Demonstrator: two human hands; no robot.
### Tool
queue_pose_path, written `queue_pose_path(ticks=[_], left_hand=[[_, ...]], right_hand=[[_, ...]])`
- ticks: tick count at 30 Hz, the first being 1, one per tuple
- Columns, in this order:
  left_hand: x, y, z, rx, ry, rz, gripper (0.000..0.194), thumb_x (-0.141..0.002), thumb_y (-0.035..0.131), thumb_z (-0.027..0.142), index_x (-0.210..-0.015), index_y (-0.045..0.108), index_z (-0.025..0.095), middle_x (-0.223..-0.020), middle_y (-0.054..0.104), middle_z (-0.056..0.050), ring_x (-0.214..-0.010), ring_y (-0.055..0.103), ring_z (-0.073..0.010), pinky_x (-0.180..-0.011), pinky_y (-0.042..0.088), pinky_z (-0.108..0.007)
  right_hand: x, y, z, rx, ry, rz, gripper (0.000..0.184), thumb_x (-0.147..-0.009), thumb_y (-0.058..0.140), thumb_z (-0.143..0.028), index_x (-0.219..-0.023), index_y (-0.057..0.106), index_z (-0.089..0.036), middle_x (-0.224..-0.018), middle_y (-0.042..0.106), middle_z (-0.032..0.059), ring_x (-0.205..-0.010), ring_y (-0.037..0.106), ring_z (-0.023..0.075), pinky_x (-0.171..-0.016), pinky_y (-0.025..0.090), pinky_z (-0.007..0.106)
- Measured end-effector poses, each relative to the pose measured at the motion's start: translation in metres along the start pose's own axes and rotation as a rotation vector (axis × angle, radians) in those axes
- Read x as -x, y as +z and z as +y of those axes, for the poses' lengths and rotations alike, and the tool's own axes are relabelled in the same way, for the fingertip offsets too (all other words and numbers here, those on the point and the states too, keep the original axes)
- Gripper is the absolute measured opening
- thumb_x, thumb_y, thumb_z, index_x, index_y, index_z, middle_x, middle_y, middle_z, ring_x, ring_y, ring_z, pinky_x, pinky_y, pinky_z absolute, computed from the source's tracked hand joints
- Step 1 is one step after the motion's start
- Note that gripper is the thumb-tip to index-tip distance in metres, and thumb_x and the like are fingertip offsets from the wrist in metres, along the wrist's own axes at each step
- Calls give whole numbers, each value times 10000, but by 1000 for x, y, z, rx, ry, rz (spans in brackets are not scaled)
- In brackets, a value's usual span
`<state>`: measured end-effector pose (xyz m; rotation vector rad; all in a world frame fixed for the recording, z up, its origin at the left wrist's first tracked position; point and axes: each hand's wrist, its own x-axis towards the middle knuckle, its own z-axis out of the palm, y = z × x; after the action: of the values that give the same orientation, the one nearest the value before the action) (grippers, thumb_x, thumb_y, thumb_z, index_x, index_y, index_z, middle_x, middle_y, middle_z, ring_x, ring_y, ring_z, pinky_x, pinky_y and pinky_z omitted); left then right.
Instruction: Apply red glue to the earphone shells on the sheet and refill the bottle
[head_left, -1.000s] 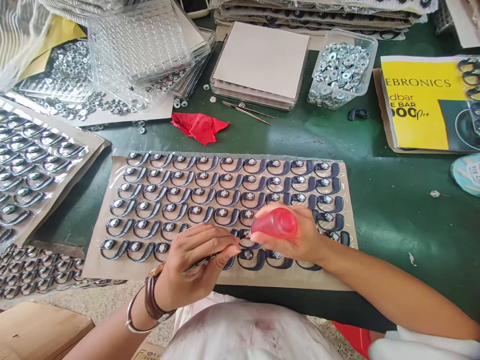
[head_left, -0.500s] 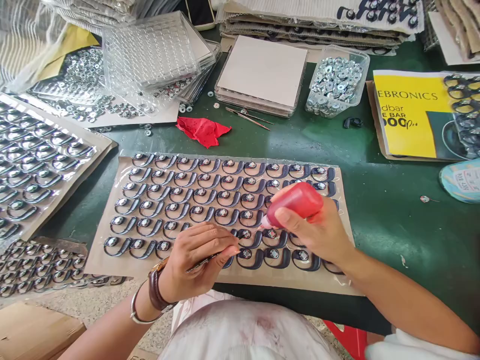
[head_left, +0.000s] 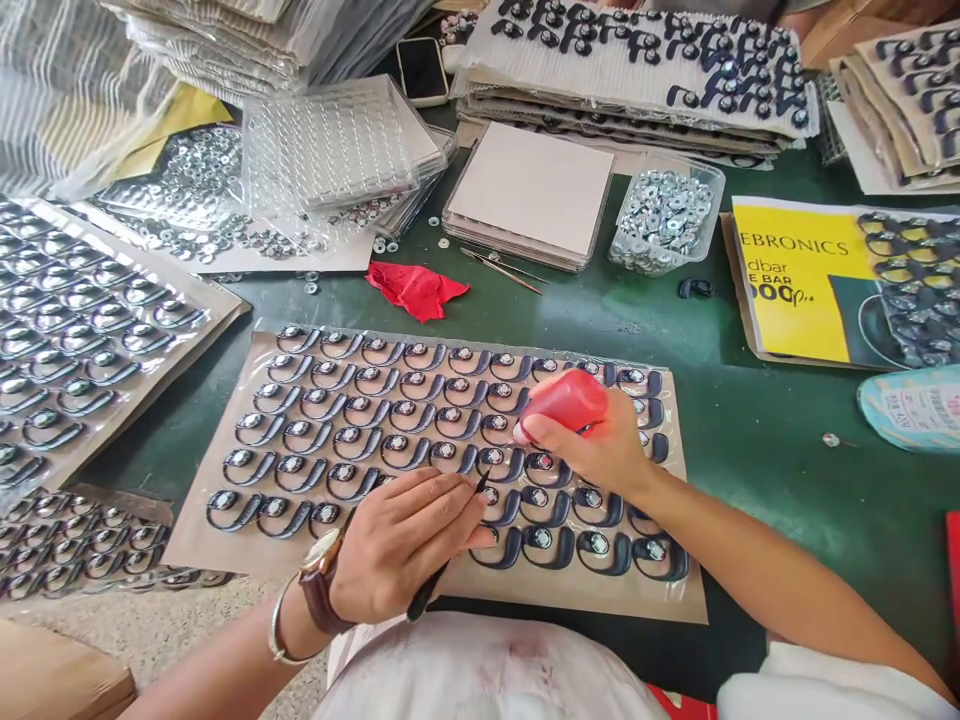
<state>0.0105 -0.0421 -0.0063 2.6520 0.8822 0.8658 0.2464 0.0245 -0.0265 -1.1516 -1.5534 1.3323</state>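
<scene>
My right hand [head_left: 611, 450] grips a red squeeze bottle [head_left: 568, 398], tilted with its nozzle pointing down and left over the sheet. Between the fingers of my left hand [head_left: 416, 535] are slim black tweezers [head_left: 426, 594]; their pointed tip shows above the fingertips, close to the parts. Beneath both hands lies a brown sheet [head_left: 199, 545] covered with clear film. It carries rows of black hook-shaped parts [head_left: 544, 545], each with a round metallic piece at one end. My hands hide some parts in the middle and at the right.
Further filled sheets [head_left: 82, 330] lie at the left. A clear tub of metal discs [head_left: 664, 225], a white-topped stack [head_left: 532, 190], red cloth-like scrap [head_left: 416, 290] and thin metal tools [head_left: 506, 270] lie beyond. A yellow printed box [head_left: 795, 290] stands at the right.
The camera view has shifted, so the table appears lower. The red bottle has moved a little away from me across the rows. My left hand has turned, showing the tweezers' tip and rear end.
</scene>
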Motion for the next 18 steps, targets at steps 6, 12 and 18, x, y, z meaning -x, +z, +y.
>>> queue_pose_path(ticks=[6, 12, 18], left_hand=[[-2, 7, -6, -84, 81, -47, 202, -893, 661, 185, -1030, 686, 40, -924, 759, -102, -909, 734, -229, -810, 606, -358], [-7, 8, -1, -112, 61, -17, 170, -901, 650, 183, -996, 699, 50, -907, 767, -99, -878, 739, -222, -767, 621, -348], [-9, 8, -1, -106, 57, -37, 185, -916, 629, 188, -997, 699, 37, -907, 768, -107, -877, 743, -234, -753, 627, -359]], right_hand=[[2, 11, 11, 117, -192, 16, 218, -807, 753, -422, -818, 677, -218, -843, 734, 24, -677, 685, 151, -637, 557, 253], [3, 11, 17, 211, -270, -21, 250, -803, 762, -437, -895, 681, -219, -863, 734, 11, -719, 698, 144, -684, 553, 236], [2, 13, 19, 266, -322, 29, 207, -836, 737, -399, -877, 671, -208, -843, 728, 16, -702, 691, 145, -661, 545, 245]])
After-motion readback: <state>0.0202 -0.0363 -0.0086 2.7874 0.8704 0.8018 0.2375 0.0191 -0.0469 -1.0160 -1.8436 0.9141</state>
